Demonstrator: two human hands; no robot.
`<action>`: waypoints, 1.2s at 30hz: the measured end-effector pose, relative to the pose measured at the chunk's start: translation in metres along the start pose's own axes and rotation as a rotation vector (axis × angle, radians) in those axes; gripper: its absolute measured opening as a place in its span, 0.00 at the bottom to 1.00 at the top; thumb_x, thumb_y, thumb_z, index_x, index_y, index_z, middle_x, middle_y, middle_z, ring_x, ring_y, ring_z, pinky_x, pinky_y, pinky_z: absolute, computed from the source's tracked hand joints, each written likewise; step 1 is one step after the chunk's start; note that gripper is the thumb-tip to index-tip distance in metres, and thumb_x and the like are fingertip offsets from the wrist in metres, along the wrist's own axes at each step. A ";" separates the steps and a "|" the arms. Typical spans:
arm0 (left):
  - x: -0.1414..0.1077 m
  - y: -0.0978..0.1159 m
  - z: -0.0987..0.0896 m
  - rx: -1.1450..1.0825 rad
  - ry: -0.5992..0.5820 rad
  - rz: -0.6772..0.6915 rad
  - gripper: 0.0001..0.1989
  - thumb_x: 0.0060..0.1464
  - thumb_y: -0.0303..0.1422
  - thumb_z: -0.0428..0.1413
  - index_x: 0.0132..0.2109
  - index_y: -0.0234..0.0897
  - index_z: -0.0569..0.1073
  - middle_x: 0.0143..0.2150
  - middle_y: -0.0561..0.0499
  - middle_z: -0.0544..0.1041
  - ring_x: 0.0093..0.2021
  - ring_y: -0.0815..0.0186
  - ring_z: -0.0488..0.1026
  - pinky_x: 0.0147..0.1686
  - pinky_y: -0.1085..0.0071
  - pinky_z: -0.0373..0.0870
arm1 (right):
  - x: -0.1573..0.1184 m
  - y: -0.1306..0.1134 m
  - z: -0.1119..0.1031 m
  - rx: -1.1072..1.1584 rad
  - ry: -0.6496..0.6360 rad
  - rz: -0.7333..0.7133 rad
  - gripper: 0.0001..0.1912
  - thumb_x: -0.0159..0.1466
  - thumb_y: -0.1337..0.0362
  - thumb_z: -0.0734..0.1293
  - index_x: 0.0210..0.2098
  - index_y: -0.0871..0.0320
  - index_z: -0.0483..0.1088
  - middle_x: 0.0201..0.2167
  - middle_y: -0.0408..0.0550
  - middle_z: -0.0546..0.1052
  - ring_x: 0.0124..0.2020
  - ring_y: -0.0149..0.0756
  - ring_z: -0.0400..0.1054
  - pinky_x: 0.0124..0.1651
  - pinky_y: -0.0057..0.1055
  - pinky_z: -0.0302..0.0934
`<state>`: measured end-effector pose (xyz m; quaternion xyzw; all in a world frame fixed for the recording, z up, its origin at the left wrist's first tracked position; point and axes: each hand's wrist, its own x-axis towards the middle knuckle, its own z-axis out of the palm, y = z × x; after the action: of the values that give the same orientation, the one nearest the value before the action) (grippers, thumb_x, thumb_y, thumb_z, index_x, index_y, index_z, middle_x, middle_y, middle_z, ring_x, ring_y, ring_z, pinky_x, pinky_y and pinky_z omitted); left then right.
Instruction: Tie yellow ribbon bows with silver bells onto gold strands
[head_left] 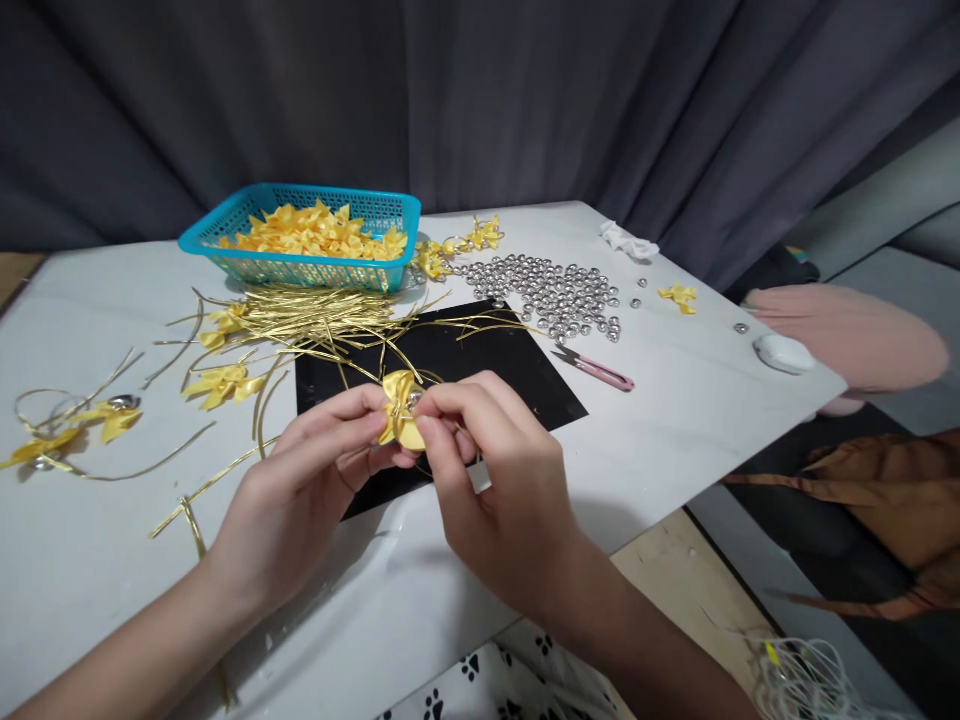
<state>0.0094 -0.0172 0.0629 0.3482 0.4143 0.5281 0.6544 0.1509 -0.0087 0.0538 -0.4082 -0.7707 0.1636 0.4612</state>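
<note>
Above the black mat (480, 365), a yellow ribbon flower (401, 408) is pinched between both hands. My left hand (300, 490) grips its left side with thumb and fingers. From the right, my right hand (506, 480) pinches the flower's edge beside a small silver bead (412, 399). Gold wire strands (322, 318) lie in a bundle behind the hands. The blue basket (300, 267) at the back left holds many yellow ribbon pieces. Silver beads (562, 295) are spread right of the basket.
Pink-handled snips (596, 370) lie at the mat's right edge. Finished-looking yellow flowers with wire (112, 420) rest at the left. A white crumpled item (628, 240), a yellow flower (678, 297) and a white mouse (784, 353) are at the right. Dark curtains (495, 100) hang behind.
</note>
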 end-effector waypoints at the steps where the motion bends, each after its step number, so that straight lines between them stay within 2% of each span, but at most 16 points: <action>1: 0.000 0.000 0.000 0.003 -0.002 -0.003 0.05 0.48 0.31 0.60 0.28 0.41 0.81 0.31 0.54 0.76 0.31 0.71 0.72 0.34 0.76 0.72 | 0.000 0.000 0.000 -0.002 0.000 -0.003 0.07 0.64 0.72 0.59 0.33 0.60 0.67 0.30 0.45 0.71 0.32 0.28 0.65 0.34 0.24 0.60; 6: -0.002 -0.001 0.000 0.000 0.001 -0.003 0.06 0.49 0.30 0.60 0.27 0.40 0.80 0.31 0.53 0.75 0.31 0.70 0.72 0.35 0.74 0.72 | -0.001 -0.001 -0.001 -0.004 -0.007 0.027 0.07 0.64 0.71 0.58 0.33 0.60 0.67 0.31 0.46 0.71 0.32 0.29 0.65 0.33 0.24 0.60; 14: -0.001 0.001 0.002 0.021 -0.001 0.002 0.06 0.49 0.31 0.60 0.26 0.41 0.80 0.29 0.54 0.74 0.30 0.71 0.71 0.34 0.76 0.71 | -0.001 -0.004 -0.001 0.001 -0.029 0.054 0.08 0.64 0.72 0.58 0.32 0.60 0.67 0.30 0.46 0.71 0.31 0.29 0.64 0.34 0.25 0.60; 22: -0.003 0.002 0.003 0.017 0.021 0.015 0.05 0.46 0.33 0.61 0.24 0.41 0.80 0.28 0.53 0.72 0.31 0.69 0.70 0.34 0.75 0.71 | -0.004 -0.001 0.008 0.069 0.101 0.069 0.07 0.63 0.72 0.58 0.33 0.59 0.67 0.29 0.45 0.71 0.28 0.28 0.64 0.30 0.24 0.60; 30: -0.002 0.000 0.008 0.027 0.064 0.015 0.05 0.44 0.31 0.62 0.23 0.40 0.78 0.25 0.55 0.71 0.29 0.70 0.69 0.32 0.76 0.69 | -0.005 -0.005 0.012 -0.010 0.083 0.044 0.09 0.64 0.71 0.57 0.33 0.60 0.68 0.28 0.45 0.71 0.29 0.27 0.65 0.30 0.24 0.61; 36: 0.000 0.000 0.003 0.024 0.057 -0.026 0.03 0.44 0.31 0.63 0.24 0.40 0.79 0.26 0.54 0.73 0.29 0.71 0.71 0.32 0.78 0.71 | -0.006 -0.004 0.010 -0.048 0.104 0.050 0.09 0.64 0.70 0.60 0.33 0.58 0.72 0.29 0.44 0.73 0.30 0.27 0.67 0.33 0.24 0.63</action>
<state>0.0117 -0.0171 0.0643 0.3356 0.4436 0.5242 0.6449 0.1416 -0.0146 0.0478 -0.4463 -0.7388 0.1351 0.4865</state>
